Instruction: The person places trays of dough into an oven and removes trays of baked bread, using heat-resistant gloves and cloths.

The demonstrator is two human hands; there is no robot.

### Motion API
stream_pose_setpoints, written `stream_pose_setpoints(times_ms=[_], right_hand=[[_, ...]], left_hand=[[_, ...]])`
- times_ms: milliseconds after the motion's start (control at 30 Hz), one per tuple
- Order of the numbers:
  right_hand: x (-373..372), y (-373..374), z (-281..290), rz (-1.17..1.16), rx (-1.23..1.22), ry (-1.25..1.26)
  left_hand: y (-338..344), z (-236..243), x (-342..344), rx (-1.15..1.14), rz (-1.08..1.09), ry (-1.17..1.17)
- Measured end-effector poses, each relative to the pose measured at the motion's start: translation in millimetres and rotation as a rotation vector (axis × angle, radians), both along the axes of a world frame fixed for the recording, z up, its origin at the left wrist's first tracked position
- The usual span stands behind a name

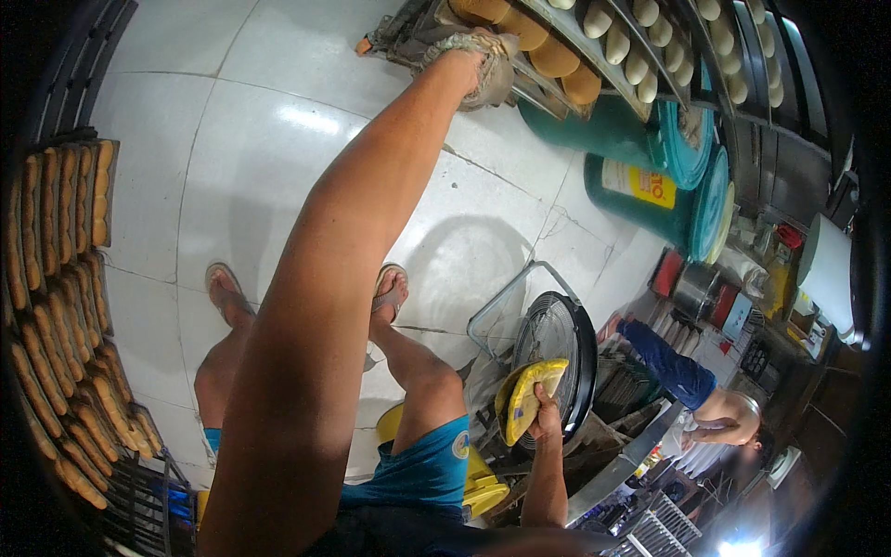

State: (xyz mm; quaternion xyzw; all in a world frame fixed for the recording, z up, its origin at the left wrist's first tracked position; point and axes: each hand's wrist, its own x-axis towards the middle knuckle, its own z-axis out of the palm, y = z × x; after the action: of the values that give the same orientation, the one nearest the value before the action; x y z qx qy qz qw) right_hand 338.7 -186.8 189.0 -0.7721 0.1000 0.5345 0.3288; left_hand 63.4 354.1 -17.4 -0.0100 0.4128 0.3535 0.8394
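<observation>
My left arm stretches far forward to a rack at the top. My left hand point(477, 61) is wrapped in a grimy grey cloth point(497, 78) and closed on it, at the edge of a tray of round brown buns point(549, 58). The cloth hides most of the fingers, so whether they also grip the tray I cannot tell. Lower right, my right hand point(546, 414) is closed on a yellow folded pad point(527, 401) with a pale, stained face. That pad is held in front of a black round floor fan point(577, 357), apart from the rack.
Trays of pale dough pieces point(640, 65) fill the rack's upper right. Two green lidded drums point(640, 190) stand beside it. Stacked trays of long browned rolls point(70, 316) line the left. Another person point(724, 418) is at the right, near a cluttered counter.
</observation>
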Motion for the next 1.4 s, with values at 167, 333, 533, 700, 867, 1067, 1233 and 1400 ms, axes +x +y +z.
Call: stream_pose_setpoints(times_ms=[167, 333, 533, 700, 867, 1067, 1233, 1400], right_hand=[[-17, 1, 14, 0.048, -0.039, 0.026], [-42, 10, 63, 0.165, 0.000, -0.016], [-143, 79, 146, 0.391, 0.139, 0.121], [-275, 127, 196, 0.721, 0.303, 0.248], [-432, 168, 239, 0.935, 0.475, 0.404], [-560, 267, 335, 1.061, 0.654, 0.450], [-600, 410, 479, 1.333, 1.295, -0.231], [-637, 600, 557, 1.249, 1.619, -0.965]], left_hand=[[-13, 12, -33, 0.035, -0.070, -0.059], [-149, 73, -102, 0.007, 0.143, -0.290], [-442, 191, -242, -0.126, 0.277, -0.593], [-561, 359, -382, -0.048, 0.437, -0.214], [-538, 499, -497, 0.343, 0.216, 0.658], [-486, 600, -541, 0.583, -0.217, 1.855], [-421, 630, -555, 0.771, -0.391, 2.039], [-301, 656, -579, 0.733, -0.271, 2.113]])
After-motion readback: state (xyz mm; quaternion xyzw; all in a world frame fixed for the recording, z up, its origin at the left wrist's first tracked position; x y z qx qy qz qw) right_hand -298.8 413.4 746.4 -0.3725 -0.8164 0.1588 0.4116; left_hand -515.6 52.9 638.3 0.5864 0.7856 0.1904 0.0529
